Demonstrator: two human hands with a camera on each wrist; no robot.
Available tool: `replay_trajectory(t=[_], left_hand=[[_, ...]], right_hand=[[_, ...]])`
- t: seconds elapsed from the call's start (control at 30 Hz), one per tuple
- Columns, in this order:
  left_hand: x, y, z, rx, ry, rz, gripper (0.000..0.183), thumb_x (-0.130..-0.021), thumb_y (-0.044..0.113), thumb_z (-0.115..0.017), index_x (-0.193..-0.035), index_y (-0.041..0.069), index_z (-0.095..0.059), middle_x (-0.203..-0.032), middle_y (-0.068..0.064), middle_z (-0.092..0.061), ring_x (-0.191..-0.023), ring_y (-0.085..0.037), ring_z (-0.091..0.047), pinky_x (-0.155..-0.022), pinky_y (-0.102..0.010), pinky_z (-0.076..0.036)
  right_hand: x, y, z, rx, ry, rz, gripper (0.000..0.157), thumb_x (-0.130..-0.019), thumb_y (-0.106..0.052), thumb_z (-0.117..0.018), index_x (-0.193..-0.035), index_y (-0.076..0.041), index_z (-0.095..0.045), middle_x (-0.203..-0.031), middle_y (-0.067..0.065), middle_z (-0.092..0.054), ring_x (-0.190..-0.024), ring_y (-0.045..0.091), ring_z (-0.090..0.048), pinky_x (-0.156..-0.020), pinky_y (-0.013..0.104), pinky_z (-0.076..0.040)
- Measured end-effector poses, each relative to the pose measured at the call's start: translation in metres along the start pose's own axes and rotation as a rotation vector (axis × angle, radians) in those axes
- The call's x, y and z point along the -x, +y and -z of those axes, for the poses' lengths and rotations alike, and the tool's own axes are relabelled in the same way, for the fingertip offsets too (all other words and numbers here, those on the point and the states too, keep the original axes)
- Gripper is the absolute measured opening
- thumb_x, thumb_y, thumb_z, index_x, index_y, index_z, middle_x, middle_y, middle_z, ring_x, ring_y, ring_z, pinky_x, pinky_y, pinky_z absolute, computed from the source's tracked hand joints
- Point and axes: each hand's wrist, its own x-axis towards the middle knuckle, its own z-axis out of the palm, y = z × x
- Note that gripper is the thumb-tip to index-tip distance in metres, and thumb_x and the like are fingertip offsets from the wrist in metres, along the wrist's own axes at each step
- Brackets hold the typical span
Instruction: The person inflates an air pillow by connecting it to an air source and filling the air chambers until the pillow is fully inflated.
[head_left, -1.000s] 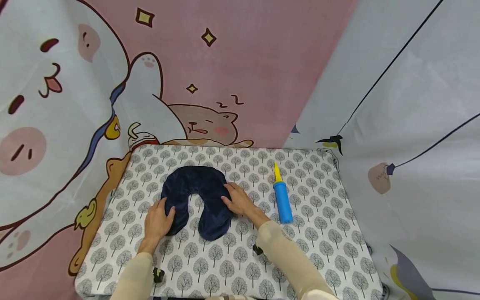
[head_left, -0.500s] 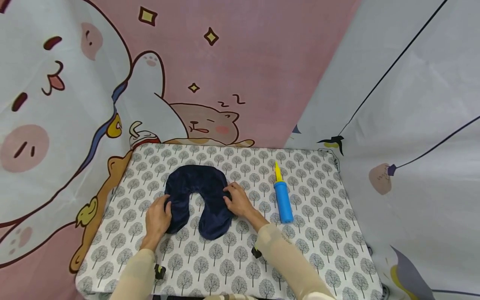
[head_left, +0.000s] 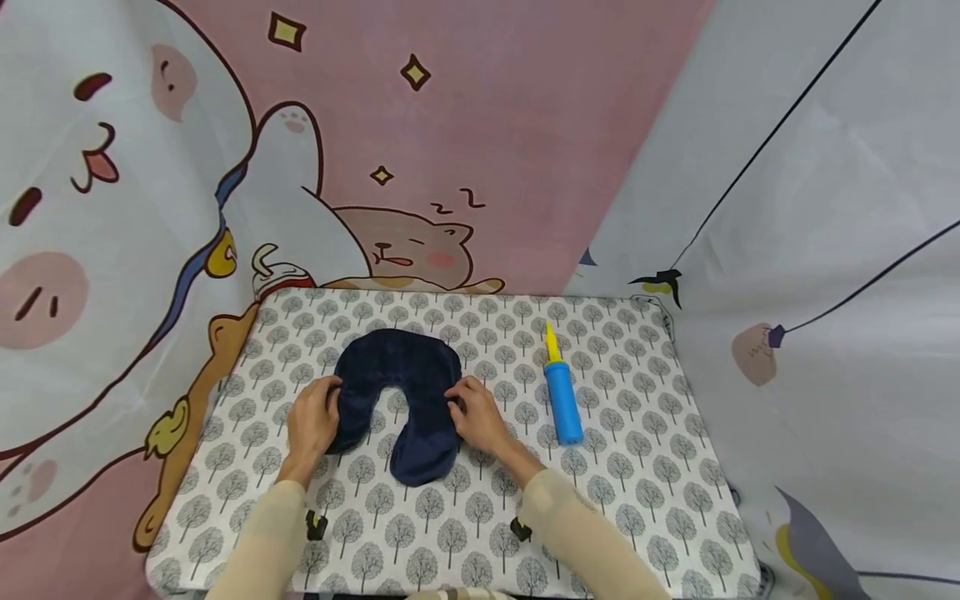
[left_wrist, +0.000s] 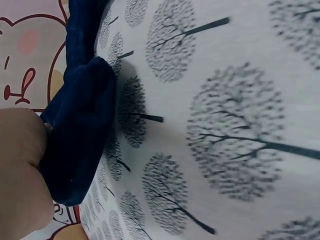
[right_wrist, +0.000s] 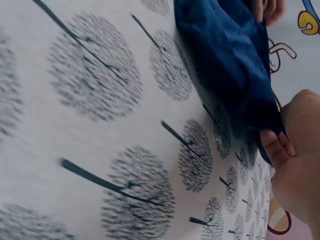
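Observation:
A dark navy, U-shaped neck pillow (head_left: 397,354) lies on the tree-patterned cloth, its opening toward the person. My left hand (head_left: 311,421) pinches the outer edge of its left arm. On the outer edge of the right arm, my right hand (head_left: 477,417) grips the fabric between thumb and curled fingers. In the left wrist view the end of the pillow (left_wrist: 82,130) is tilted up beside the hand. The right wrist view shows fingertips (right_wrist: 272,142) tucked at the underside of the pillow (right_wrist: 230,65).
A blue hand pump (head_left: 564,404) with a yellow nozzle lies to the right of the pillow. The table's patterned cloth (head_left: 450,550) reaches back to a pink cartoon curtain (head_left: 525,125), and a pale curtain (head_left: 825,208) hangs at the right.
The left hand has gone from lying over the pillow's edge to pinching it. The right hand's fingers have curled in at the right edge, and the left arm of the pillow has tilted.

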Motion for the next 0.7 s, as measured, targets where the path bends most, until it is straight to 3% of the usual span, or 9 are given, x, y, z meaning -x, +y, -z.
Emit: replay_trajectory(t=[0.23, 0.47, 0.7], left_hand=[[-0.026, 0.003, -0.005, 0.048, -0.096, -0.103, 0.017, -0.105, -0.002, -0.075, -0.120, 0.002, -0.081, -0.118, -0.023, -0.082, -0.106, -0.048, -0.078, -0.089, -0.065, -0.062], [-0.060, 0.004, -0.011, 0.075, -0.243, -0.176, 0.017, -0.106, -0.001, -0.074, -0.121, 0.003, -0.081, -0.120, -0.022, -0.083, -0.109, -0.046, -0.079, -0.095, -0.065, -0.063], [-0.085, 0.017, -0.024, 0.056, -0.284, -0.184, 0.018, -0.106, -0.001, -0.073, -0.121, 0.004, -0.081, -0.124, -0.022, -0.082, -0.111, -0.048, -0.078, -0.097, -0.067, -0.061]], right_hand=[[0.029, -0.020, -0.005, -0.021, 0.168, -0.062, 0.014, -0.095, 0.002, -0.080, -0.108, -0.001, -0.083, -0.103, 0.010, -0.071, -0.078, 0.013, -0.066, -0.070, 0.019, -0.055], [0.050, -0.042, -0.011, -0.071, 0.192, -0.232, 0.016, -0.094, 0.001, -0.083, -0.110, -0.002, -0.084, -0.102, 0.009, -0.072, -0.076, 0.012, -0.067, -0.068, 0.016, -0.054], [0.061, -0.050, -0.020, -0.100, 0.227, -0.249, 0.017, -0.093, 0.003, -0.085, -0.109, 0.000, -0.083, -0.102, 0.010, -0.072, -0.076, 0.014, -0.070, -0.066, 0.017, -0.057]])
